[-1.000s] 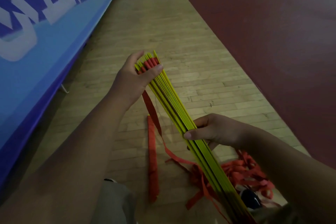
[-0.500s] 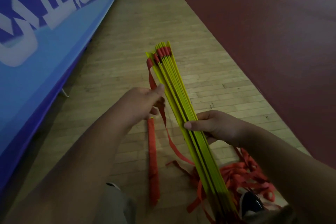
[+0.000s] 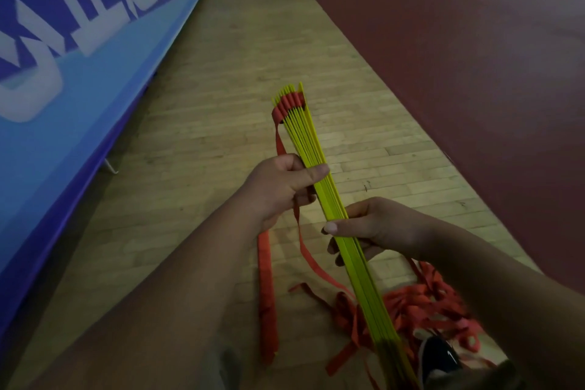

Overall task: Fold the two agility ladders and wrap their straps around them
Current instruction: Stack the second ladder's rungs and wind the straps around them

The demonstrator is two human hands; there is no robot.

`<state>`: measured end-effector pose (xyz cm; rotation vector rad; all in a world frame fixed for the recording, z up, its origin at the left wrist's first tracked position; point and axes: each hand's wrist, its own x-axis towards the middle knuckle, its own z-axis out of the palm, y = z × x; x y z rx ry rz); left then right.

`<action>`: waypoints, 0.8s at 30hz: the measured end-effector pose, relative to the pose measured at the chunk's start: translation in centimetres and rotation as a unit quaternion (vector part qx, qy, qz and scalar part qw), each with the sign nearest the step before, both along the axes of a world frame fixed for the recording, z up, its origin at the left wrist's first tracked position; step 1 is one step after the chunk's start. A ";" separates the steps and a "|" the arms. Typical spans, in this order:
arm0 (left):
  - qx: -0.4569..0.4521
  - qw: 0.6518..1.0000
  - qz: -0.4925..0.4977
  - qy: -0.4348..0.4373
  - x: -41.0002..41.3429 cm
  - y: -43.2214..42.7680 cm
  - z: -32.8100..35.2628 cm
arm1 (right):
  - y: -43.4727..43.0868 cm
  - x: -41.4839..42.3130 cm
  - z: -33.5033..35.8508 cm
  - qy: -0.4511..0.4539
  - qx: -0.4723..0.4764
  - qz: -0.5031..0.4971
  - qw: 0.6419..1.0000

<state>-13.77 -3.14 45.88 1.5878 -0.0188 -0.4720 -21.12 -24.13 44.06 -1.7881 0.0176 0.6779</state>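
We see a folded ladder (image 3: 308, 136), its yellow rungs stacked into one flat bundle, held in the air over the wooden floor (image 3: 221, 104). It points away from us along the strip of boards between the blue banner (image 3: 79, 57) at the floor's left edge and the dark red court (image 3: 443, 57) on the right. At its far end the rungs fan slightly, and red loops sit between them.

The left hand (image 3: 285, 184) is clamped on the bundle near its middle, with the thumb laid across the top rungs and the fingers curled beneath. A red strap (image 3: 278, 142) runs from the far loops into this fist, comes out below it and trails down to the boards. The right hand (image 3: 373, 228), just nearer to us, also grips the bundle, thumb on top and fingers wrapped under.

On the floor beneath, a flat red band (image 3: 264, 279) lies straight below the left forearm. A tangle of red webbing (image 3: 427, 304) is heaped under the right forearm, beside a black shoe (image 3: 438, 355) near the bundle's near end
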 end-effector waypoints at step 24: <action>-0.060 0.997 -0.045 -0.016 2.7 -3.6 1.1 | -2.2 0.7 1.1 -0.050 -0.027 -0.048 0.997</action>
